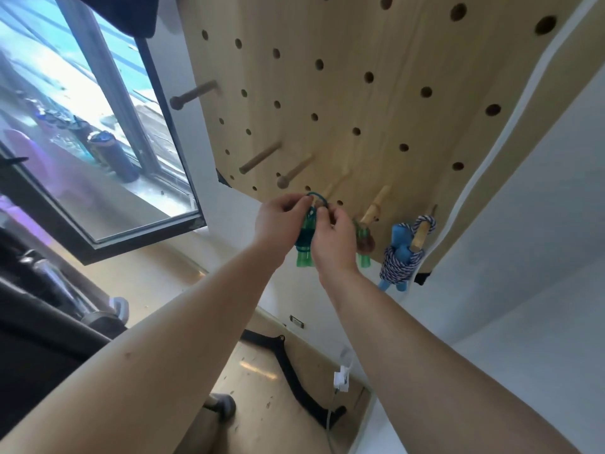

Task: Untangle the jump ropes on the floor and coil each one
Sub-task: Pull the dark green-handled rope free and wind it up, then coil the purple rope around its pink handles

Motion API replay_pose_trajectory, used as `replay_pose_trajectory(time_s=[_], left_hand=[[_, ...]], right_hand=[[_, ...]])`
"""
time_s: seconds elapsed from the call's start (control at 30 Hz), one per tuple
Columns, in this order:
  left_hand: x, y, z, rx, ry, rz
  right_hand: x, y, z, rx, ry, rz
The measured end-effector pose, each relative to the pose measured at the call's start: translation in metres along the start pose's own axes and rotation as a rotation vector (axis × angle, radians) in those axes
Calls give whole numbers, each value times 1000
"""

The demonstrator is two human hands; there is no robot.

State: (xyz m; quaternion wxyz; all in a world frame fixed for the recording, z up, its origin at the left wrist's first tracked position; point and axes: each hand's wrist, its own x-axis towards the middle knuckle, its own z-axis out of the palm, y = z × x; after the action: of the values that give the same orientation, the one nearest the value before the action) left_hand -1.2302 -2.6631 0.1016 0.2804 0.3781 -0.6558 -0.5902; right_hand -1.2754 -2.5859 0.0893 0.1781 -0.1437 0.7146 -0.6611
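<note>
Two hands' grip pinching green rope loop (317, 197) at pegboard (360, 93) peg, left hand (278, 221), right hand (330, 234)

This looks like a room in a home or small studio, marked by a pale wooden pegboard with round holes and dowel pegs (343, 93) mounted on a white wall. Left of the pegboard stands a dark-framed glass window (98, 132), and below it lie a tan wooden floor (262, 388), a white wall plug (341, 378) and a black office chair (49, 322).
</note>
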Motion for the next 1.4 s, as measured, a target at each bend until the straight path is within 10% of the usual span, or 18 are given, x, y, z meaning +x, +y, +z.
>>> replay_pose_trajectory(time_s=[0.5, 0.73, 1.4], left_hand=[[31, 3, 30, -117, -175, -84], [20, -14, 18, 12, -98, -76], [-226, -48, -96, 575, -263, 121]], right_hand=[[42, 4, -10, -61, 135, 41], [25, 8, -22, -288, -60, -27], [-211, 12, -80, -582, -246, -26]])
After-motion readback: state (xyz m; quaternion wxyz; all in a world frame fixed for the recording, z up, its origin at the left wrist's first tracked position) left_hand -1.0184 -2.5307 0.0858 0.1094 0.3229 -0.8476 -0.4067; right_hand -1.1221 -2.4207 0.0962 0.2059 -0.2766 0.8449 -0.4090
